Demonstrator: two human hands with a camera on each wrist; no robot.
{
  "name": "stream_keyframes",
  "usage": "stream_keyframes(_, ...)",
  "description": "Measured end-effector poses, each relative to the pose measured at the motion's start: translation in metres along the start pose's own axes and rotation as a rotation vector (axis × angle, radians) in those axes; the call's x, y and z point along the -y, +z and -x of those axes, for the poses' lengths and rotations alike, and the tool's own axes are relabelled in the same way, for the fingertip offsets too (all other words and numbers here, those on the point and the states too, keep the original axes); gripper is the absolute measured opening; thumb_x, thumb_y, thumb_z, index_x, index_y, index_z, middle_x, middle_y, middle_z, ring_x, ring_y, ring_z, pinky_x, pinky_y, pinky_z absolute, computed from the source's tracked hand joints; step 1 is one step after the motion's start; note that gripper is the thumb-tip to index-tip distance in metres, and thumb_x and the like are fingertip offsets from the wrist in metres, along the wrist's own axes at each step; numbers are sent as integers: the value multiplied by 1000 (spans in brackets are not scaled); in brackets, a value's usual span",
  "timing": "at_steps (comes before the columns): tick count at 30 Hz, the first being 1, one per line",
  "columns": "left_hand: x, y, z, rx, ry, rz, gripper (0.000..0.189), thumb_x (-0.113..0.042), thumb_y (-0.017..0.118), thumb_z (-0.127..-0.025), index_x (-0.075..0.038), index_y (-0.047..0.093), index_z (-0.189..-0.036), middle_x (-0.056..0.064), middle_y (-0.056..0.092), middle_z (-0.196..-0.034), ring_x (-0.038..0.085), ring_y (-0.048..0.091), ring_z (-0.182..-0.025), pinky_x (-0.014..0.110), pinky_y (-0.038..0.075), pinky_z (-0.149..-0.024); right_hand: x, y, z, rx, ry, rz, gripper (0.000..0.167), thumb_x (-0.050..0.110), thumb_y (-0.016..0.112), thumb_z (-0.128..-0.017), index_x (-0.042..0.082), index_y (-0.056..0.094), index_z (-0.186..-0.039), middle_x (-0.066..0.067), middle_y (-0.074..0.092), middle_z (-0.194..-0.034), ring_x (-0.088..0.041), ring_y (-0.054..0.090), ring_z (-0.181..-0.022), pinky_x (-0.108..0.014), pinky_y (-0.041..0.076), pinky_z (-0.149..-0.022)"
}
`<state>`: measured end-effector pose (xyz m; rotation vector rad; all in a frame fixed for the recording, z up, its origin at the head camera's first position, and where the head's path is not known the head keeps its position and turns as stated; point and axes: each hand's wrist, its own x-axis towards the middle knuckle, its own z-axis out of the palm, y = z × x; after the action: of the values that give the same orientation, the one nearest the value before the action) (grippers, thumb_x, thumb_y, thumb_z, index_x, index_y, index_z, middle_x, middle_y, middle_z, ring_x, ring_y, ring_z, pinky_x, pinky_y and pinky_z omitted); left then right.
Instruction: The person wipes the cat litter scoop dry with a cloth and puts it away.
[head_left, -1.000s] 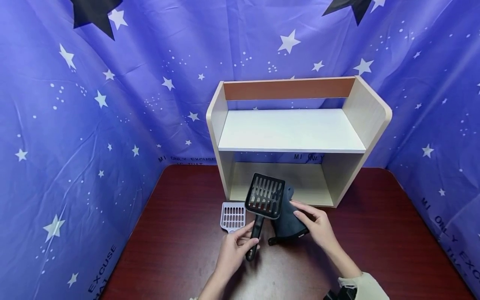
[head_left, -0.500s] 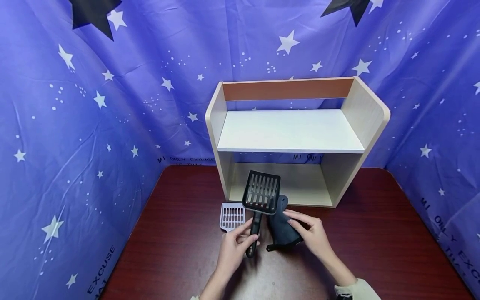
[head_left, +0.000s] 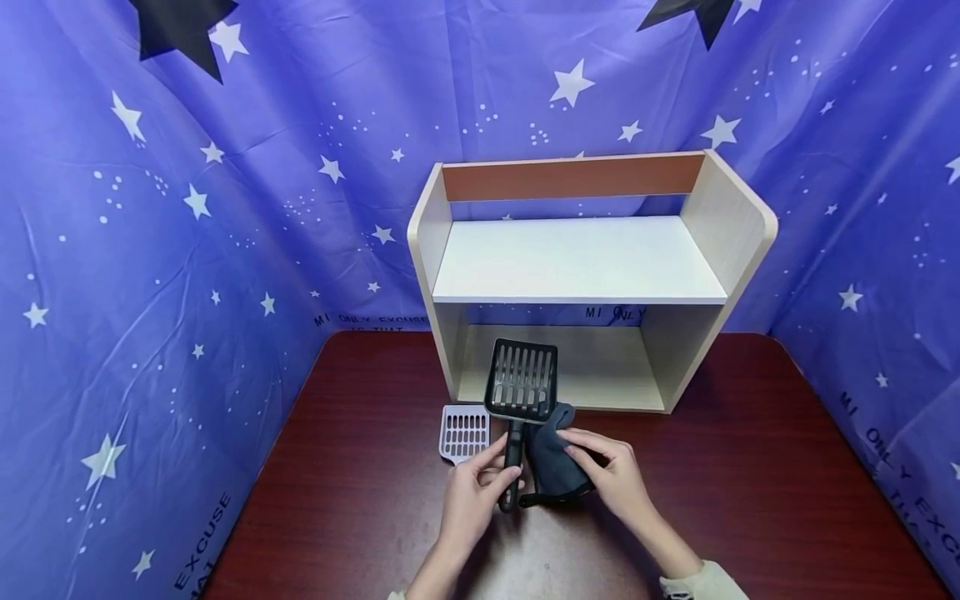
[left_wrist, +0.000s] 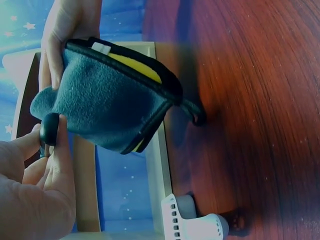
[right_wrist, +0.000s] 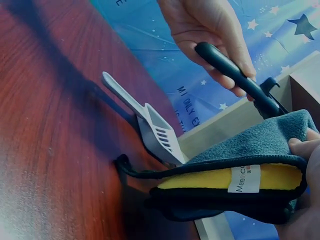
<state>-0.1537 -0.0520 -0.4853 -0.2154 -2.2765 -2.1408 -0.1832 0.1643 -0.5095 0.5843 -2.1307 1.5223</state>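
A black slotted litter scoop [head_left: 515, 433] stands tilted with its basket upward, held by the handle in my left hand [head_left: 471, 498], thumb against fingers. My right hand [head_left: 611, 479] pinches a dark grey-green cleaning cloth [head_left: 558, 458] beside it. The cloth has black edging, a yellow inner side and a white label [right_wrist: 245, 179], plain in the right wrist view. In the head view the cloth lies against the scoop's handle; whether they touch is hard to tell. A pale lilac litter scoop [right_wrist: 155, 131] rests on the table, its handle partly hidden behind my left hand in the head view.
Behind the hands stands a two-tier wooden shelf unit [head_left: 581, 258] with a white upper board. It sits on the dark red wooden table [head_left: 345, 500]. A blue star-printed curtain [head_left: 247, 250] encloses the back and sides.
My right hand has moved left with the cloth, bringing it close to the scoop's handle, and the cloth's upper end now bends over. The black scoop has shifted slightly left and turned more upright.
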Motion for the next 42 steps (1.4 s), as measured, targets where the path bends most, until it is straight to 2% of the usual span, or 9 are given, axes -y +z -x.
stream_keyframes(7,1,7,0,16,-4,9,49,-4,71,-90,3,57,-136,25,74,-100,31,76,-77,24,61,-66,2,8,2,10,-11,66,26,-9,73,-81,4,78,-103,-14,77,-99,8,64,-99,-4,49,-87)
stream_keyframes(16,3,11,-1,31,-8,15,49,-3,72,-89,3,58,-136,25,74,-99,30,75,-77,24,62,-67,0,10,6,14,-36,127,28,-14,74,-76,2,78,-98,-14,77,-94,6,65,-93,-2,47,-82)
stream_keyframes(22,1,10,-4,28,18,-18,49,-3,72,-88,0,60,-135,25,74,-98,19,75,-78,23,62,-70,-1,7,10,3,-69,109,32,-17,72,-76,3,78,-101,-16,76,-96,2,68,-99,-3,47,-90)
stream_keyframes(26,-2,8,-6,19,39,-23,48,-3,72,-88,-1,60,-134,25,74,-98,23,76,-78,22,61,-68,-3,5,14,-25,-74,72,35,-21,70,-74,0,76,-102,-19,76,-98,2,67,-103,-3,46,-93)
stream_keyframes(31,-5,5,-7,1,48,-41,49,-3,74,-86,-1,61,-134,24,74,-97,31,75,-76,19,60,-67,-2,-4,14,-11,-42,61,34,-16,70,-80,3,76,-107,-15,77,-102,7,65,-107,-5,46,-94)
stream_keyframes(36,-8,0,-9,-8,49,-37,50,-4,75,-86,-2,61,-134,23,75,-98,29,75,-76,18,59,-68,-4,-14,14,18,-2,76,31,-10,69,-85,6,75,-111,-12,77,-105,9,64,-108,-6,47,-95)
stream_keyframes(42,-18,-6,-9,-31,64,-14,50,-4,74,-86,-2,61,-135,25,74,-99,28,76,-75,20,60,-66,-8,-22,14,20,-10,78,32,-11,69,-85,4,75,-112,-11,77,-104,8,64,-107,-6,48,-93)
